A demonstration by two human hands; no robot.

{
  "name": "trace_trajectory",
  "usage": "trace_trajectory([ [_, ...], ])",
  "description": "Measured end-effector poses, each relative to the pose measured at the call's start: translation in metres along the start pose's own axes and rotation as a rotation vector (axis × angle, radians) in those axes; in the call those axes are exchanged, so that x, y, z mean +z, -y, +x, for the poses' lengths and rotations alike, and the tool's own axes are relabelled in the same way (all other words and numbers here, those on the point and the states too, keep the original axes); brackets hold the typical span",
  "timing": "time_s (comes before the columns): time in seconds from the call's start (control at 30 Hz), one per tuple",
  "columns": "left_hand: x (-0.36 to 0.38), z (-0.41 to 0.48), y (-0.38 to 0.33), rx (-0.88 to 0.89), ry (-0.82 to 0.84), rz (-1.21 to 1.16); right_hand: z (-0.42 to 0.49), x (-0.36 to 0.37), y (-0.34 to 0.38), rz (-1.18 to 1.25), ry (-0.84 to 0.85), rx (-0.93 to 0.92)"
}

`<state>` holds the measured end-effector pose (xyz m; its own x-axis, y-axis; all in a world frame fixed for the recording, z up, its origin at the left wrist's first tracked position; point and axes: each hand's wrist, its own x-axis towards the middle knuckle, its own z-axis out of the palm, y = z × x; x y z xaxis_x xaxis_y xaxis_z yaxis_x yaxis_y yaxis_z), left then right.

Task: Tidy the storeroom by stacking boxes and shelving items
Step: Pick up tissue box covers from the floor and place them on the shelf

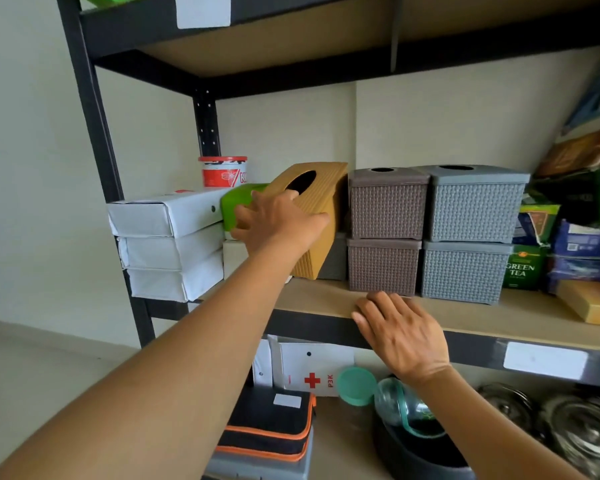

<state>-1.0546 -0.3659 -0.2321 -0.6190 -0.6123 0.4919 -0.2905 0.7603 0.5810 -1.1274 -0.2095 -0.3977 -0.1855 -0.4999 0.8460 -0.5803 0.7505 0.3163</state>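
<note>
**Shelving under way: mustard box not yet seated**

Progress looks partial. On the middle shelf (492, 315), two brown woven boxes (385, 233) stand stacked one on the other, and two grey woven boxes (471, 233) are stacked just beside them toward the right end. Both pairs look finished. The one mustard box (321, 202) is left of the brown pair, tilted with its oval slot facing up and out, so it is not yet settled.

The left hand (278, 225) grips this box on its near side. The right hand (404, 336) lies flat with relaxed fingers on the shelf's front edge, holding nothing.

At the left end are three stacked white packs (167, 244), one green box (238, 206) and one red-and-white tub (222, 171). Levelling the mustard box seems the remaining step here.
</note>
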Motion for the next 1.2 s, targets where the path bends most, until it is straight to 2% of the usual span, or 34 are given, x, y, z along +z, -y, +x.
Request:
trace_trajectory([
  [0.33,0.021,0.008,0.007,0.354,-0.236,-0.126,0.002,-0.008,-0.002,0.004,0.014,0.009],
  [0.4,0.024,0.016,0.004,0.372,-0.247,-0.131,0.001,-0.008,-0.002,0.012,0.015,0.006],
  [0.63,0.049,0.040,-0.014,0.416,-0.094,0.018,0.000,-0.002,-0.003,0.033,0.023,0.007],
  [0.9,0.089,0.006,0.024,0.597,-0.392,0.025,0.000,-0.002,-0.003,0.007,-0.025,-0.002],
  [1.2,0.110,0.023,0.032,0.608,-0.372,-0.048,-0.002,0.003,-0.004,-0.003,-0.056,-0.038],
])
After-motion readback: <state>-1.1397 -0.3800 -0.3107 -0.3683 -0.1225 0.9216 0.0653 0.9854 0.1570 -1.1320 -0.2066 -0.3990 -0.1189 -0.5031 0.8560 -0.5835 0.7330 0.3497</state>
